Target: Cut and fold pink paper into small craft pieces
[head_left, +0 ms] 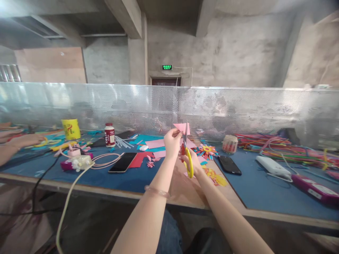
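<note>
My left hand (172, 142) is raised over the table edge and pinches a small pink paper piece (181, 127). My right hand (194, 162) grips scissors with yellow handles (188, 162); their blades (185, 135) point up into the pink paper. More pink and red paper sheets (155, 144) lie on the blue table (254, 190) just behind my hands. A finished paper flower (207, 150) lies to the right of the scissors.
Two dark phones (122, 162) (229, 164), a brown bottle (109, 135), a yellow cup (71, 128), a white power bank (272, 165) and a heap of coloured strips (278, 146) lie around. A perforated metal screen (238, 109) closes the back. Another person's hands (18, 139) work at far left.
</note>
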Demonstrator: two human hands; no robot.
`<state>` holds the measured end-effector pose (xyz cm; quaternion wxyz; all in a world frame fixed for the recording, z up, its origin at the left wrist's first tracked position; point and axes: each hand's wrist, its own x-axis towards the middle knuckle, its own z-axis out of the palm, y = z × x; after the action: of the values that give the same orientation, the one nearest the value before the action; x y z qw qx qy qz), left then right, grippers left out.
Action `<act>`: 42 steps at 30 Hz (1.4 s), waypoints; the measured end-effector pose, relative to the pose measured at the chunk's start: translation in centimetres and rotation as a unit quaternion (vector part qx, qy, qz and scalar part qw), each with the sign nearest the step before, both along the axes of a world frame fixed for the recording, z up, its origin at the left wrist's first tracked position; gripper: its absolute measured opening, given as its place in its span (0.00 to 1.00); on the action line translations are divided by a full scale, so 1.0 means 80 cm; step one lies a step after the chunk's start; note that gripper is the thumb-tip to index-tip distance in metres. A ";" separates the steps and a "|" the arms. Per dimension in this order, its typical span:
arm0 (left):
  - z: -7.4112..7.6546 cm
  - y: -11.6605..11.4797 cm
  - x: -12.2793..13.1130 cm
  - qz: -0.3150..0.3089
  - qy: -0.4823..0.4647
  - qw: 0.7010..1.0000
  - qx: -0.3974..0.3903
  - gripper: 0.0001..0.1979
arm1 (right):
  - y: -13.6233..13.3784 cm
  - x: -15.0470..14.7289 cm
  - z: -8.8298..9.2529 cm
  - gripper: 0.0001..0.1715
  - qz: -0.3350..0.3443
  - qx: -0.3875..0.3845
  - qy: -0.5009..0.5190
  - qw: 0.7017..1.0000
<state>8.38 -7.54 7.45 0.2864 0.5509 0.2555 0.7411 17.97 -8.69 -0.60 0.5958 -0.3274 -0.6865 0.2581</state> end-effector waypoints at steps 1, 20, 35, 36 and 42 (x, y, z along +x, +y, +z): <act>0.000 0.000 0.000 0.000 0.000 1.000 0.000 0.07 | 0.001 0.000 0.000 0.08 0.000 0.000 0.000 1.000; 0.001 0.000 0.001 0.000 -0.013 1.000 -0.023 0.07 | 0.008 0.000 -0.009 0.06 -0.041 -0.002 -0.007 0.999; 0.004 -0.005 0.002 0.005 -0.006 0.999 -0.038 0.06 | 0.000 -0.004 -0.006 0.04 -0.039 -0.023 0.012 0.999; 0.004 -0.006 0.002 0.006 -0.004 0.999 -0.038 0.07 | -0.001 -0.004 -0.005 0.04 -0.040 -0.023 0.013 0.999; 0.006 -0.010 0.002 0.012 0.003 0.999 -0.032 0.07 | -0.001 -0.005 -0.006 0.05 -0.046 -0.023 0.020 0.998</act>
<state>8.51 -8.32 7.89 0.2944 0.5408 0.2860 0.7342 17.60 -8.76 -1.10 0.6128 -0.3668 -0.6529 0.2523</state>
